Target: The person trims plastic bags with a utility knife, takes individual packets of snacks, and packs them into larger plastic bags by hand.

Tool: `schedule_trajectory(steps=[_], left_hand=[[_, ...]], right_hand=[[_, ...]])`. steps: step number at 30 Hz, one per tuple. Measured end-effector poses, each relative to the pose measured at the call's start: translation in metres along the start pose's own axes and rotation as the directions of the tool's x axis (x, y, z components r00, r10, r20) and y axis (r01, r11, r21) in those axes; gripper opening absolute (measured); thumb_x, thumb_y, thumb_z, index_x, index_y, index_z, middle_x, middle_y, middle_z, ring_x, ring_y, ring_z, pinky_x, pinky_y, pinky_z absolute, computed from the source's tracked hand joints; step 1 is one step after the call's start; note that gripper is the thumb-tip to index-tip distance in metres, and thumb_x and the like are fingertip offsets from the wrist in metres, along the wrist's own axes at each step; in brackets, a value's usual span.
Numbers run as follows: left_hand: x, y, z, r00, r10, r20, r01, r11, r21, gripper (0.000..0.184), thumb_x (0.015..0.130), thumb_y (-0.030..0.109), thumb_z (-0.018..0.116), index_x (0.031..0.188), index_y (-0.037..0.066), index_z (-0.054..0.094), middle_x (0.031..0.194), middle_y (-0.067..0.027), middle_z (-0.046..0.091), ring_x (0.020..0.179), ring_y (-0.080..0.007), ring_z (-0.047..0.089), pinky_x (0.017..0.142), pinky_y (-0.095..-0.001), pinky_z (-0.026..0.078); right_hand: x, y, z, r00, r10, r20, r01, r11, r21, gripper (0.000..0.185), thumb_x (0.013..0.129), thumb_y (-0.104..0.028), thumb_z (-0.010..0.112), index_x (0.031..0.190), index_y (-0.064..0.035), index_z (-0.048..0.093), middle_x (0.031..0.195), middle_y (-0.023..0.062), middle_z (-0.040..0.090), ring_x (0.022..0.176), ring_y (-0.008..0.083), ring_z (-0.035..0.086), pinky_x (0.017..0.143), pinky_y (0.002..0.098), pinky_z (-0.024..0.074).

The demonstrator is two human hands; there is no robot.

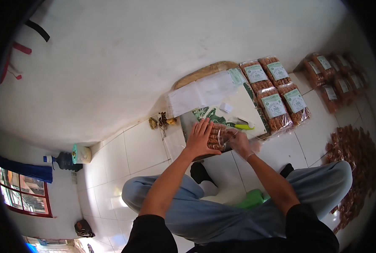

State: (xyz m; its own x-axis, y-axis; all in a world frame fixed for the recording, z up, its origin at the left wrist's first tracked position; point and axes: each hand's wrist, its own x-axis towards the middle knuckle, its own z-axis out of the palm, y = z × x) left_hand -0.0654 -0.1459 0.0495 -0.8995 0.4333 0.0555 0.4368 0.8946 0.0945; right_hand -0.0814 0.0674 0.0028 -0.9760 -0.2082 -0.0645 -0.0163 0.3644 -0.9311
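A clear plastic bag of brown, stick-like snacks lies at the near edge of a low table. My left hand rests on the bag's left side, its fingers stretched out and the thumb apart. At the right end of the bag, my right hand has its fingers bent together around the brown contents and plastic; clear film shows about the wrist. Just beyond the hands are a yellow-green cutter and a small white paper piece.
White plastic sheets cover the table's far left. Labelled snack packs stand at its right, with more packs by the wall. Loose brown snacks are heaped on the right floor. A green object lies between my legs.
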Motion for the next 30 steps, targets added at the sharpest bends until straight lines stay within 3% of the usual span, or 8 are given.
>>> schedule_trajectory(steps=[3,6,8,13,15,19,24,30], left_hand=[[0.0,-0.002,-0.001,0.999,0.049,0.01,-0.048,0.999,-0.014,0.128,0.057,0.085,0.061,0.149,0.005,0.023,0.153,-0.0177,0.022,0.143,-0.0328,0.019,0.116,-0.0507,0.015],[0.004,0.0,0.006,0.997,0.073,0.032,-0.074,0.997,0.017,0.126,0.057,0.081,0.066,0.151,0.009,0.021,0.154,-0.0178,0.021,0.142,-0.0354,0.02,0.114,-0.0524,0.016],[0.006,0.002,0.009,0.994,0.097,0.042,-0.099,0.993,0.058,0.125,0.057,0.079,0.068,0.151,0.011,0.021,0.154,-0.0177,0.021,0.142,-0.037,0.02,0.114,-0.0538,0.016],[0.007,0.005,0.01,0.998,0.049,0.034,-0.05,0.998,0.028,0.125,0.056,0.076,0.07,0.151,0.013,0.021,0.155,-0.0188,0.019,0.141,-0.0391,0.02,0.112,-0.0581,0.015],[0.006,0.003,0.007,0.998,0.059,0.031,-0.059,0.998,0.006,0.129,0.053,0.078,0.071,0.152,0.013,0.019,0.155,-0.0192,0.017,0.141,-0.0392,0.019,0.112,-0.0579,0.015],[0.003,-0.006,0.008,0.995,0.088,0.056,-0.087,0.996,-0.021,0.135,0.05,0.078,0.072,0.153,0.013,0.014,0.155,-0.0201,0.013,0.142,-0.0393,0.018,0.114,-0.0562,0.014],[0.003,-0.01,0.007,0.993,0.08,0.083,-0.079,0.997,-0.013,0.138,0.047,0.078,0.073,0.153,0.014,0.011,0.155,-0.0212,0.011,0.143,-0.0382,0.016,0.115,-0.0537,0.014],[0.0,-0.009,0.004,0.994,0.049,0.102,-0.042,0.997,-0.065,0.137,0.045,0.075,0.077,0.153,0.022,0.012,0.157,-0.0165,0.011,0.144,-0.0354,0.014,0.112,-0.062,0.013]], right_hand=[[-0.004,0.024,0.001,0.996,-0.044,0.074,0.022,0.962,0.273,0.023,0.09,-0.015,0.062,0.108,-0.0013,0.066,0.086,0.0119,0.07,0.076,0.0237,0.066,0.072,0.0316,0.0508],[-0.003,0.03,0.004,0.977,-0.197,0.082,0.193,0.98,0.048,0.022,0.09,-0.013,0.062,0.106,0.0008,0.064,0.089,0.0102,0.068,0.077,0.0171,0.062,0.07,0.0293,0.0494],[-0.001,0.018,0.003,0.934,-0.357,0.021,0.354,0.931,0.086,0.029,0.083,-0.009,0.061,0.112,-0.0092,0.065,0.099,0.0168,0.067,0.091,0.0374,0.063,0.079,0.0397,0.0507],[-0.003,0.014,-0.011,0.943,-0.262,0.204,0.244,0.964,0.109,0.028,0.085,-0.01,0.06,0.112,-0.0096,0.065,0.104,0.0151,0.066,0.093,0.034,0.063,0.084,0.0415,0.0488],[-0.004,-0.002,-0.018,0.936,-0.31,0.166,0.308,0.951,0.043,0.023,0.087,-0.016,0.067,0.107,-0.0053,0.064,0.088,0.0118,0.066,0.08,0.0171,0.062,0.07,0.0327,0.0481],[-0.002,0.016,-0.011,0.966,-0.134,0.223,0.129,0.991,0.036,0.019,0.084,-0.013,0.069,0.101,-0.0047,0.066,0.087,0.0116,0.068,0.083,0.019,0.064,0.07,0.0325,0.0497],[0.008,0.035,-0.012,0.743,-0.61,0.275,0.626,0.779,0.039,0.016,0.077,-0.007,0.07,0.092,-0.0054,0.067,0.089,0.0115,0.066,0.083,0.0304,0.065,0.073,0.0357,0.0516],[0.0,0.024,-0.012,0.832,-0.465,0.304,0.521,0.843,-0.135,0.016,0.075,-0.014,0.073,0.086,-0.0041,0.067,0.094,0.013,0.063,0.083,0.0345,0.063,0.075,0.0419,0.0505]])
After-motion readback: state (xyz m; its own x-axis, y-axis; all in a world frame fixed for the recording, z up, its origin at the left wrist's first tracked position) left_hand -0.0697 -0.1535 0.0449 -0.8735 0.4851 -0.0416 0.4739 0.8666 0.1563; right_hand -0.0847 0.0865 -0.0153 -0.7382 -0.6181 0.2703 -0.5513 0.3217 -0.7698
